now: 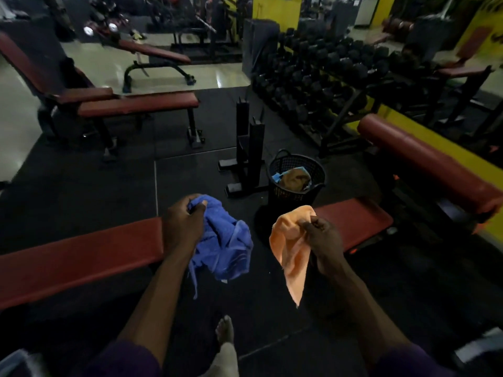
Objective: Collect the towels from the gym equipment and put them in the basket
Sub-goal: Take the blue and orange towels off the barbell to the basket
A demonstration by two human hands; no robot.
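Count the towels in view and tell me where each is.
4. A blue towel in the left hand, an orange towel in the right hand, a brown towel and a light-blue towel in the basket; more may lie hidden beneath them.

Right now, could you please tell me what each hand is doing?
Left hand: closed, holding the blue towel.
Right hand: closed, pinching the orange towel.

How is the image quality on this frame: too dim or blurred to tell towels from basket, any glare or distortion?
Head view: dim overall, but the blue towel in the left hand and the orange towel in the right hand read clearly; the black basket nearly merges with the dark mat; glare streaks the pale floor; the near bench bows with wide-angle distortion, corners smeared.
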